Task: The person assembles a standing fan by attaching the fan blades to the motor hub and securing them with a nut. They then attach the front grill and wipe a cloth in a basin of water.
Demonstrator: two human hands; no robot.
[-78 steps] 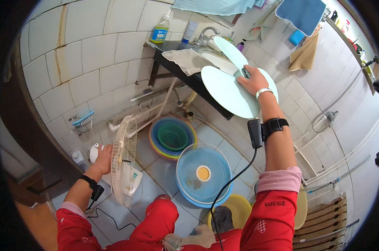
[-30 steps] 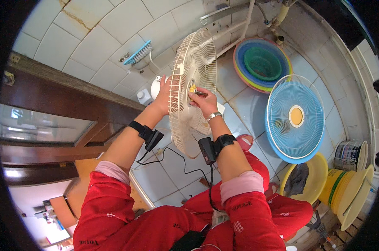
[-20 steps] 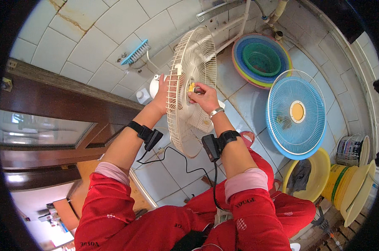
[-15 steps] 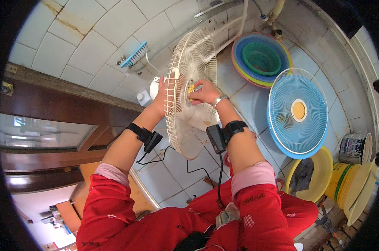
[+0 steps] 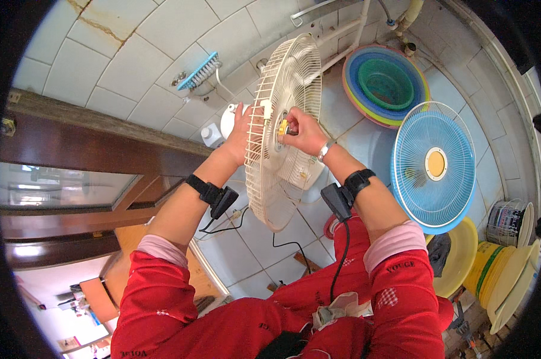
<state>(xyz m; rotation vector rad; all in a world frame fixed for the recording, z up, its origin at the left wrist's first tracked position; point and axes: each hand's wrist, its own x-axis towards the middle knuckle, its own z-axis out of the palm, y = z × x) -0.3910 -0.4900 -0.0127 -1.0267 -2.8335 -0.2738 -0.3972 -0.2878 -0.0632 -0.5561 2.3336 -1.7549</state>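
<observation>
And the change is at the right hand (image 5: 307, 134): the pale fan blade it holds over the sink in the oldest view is nowhere in sight now, and the fingers are in at the middle of the white wire fan cage (image 5: 275, 164). That grip is together, thumb and fingertips clamped on a small yellow piece (image 5: 283, 127) at the hub. Against the view of half a second ago, it's the same spot, but the wrist sits farther right of the cage and the forearm angles out more; the yellow piece is still at the hub, so I'd judge the work there unfinished.

Over on the left, the left hand (image 5: 239, 136) stays behind the cage, beside the white motor housing (image 5: 227, 121). Its fingers are up against the rear, partly lost behind the wires; whether they are clamped on anything, I cannot tell. Most likely it's steadying the fan.

The cage itself stands on edge between the two hands, above the tiled floor (image 5: 231, 254), its open side facing right. Away to the right, well apart, the other round grille (image 5: 436, 164) lies across the blue basin (image 5: 447, 227), with both hands clear of it, and the stacked basins (image 5: 353, 78) sit farther off, toward the far wall.
</observation>
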